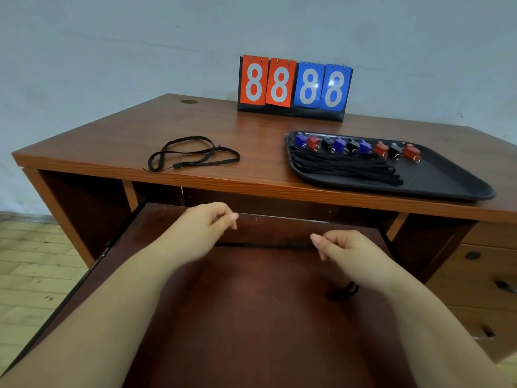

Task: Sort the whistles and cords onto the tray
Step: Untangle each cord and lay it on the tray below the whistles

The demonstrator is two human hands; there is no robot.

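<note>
Nearest the viewer, two bare forearms reach forward over a pulled-out shelf [251, 303] of dark reddish wood set beneath the desktop. The left hand [201, 222] hovers near the shelf's far edge with its fingers loosely curled and thumb close to the forefinger; nothing shows between them. The right hand [347, 249] sits slightly nearer and lower, fingers likewise loosely curled and holding nothing visible. A small dark object [345, 291] lies on the shelf just under the right wrist (too blurred to identify).

Beyond the hands, the wooden desk [126, 130] carries one loose black cord [193, 154], looped and lying alone on its left half, well apart from the tray. On the right half rests a black tray [447, 180]. A bundle of black cords [344, 166] lies across the tray's left part, and along its far rim stands a row of whistles [361, 147] in blue, red and black, each with a small metal ring.

Farthest back, against the pale wall, stands a flip scoreboard [293, 85] showing two red and two blue cards, each reading 8. Drawers [484, 275] occupy the desk's right side.
</note>
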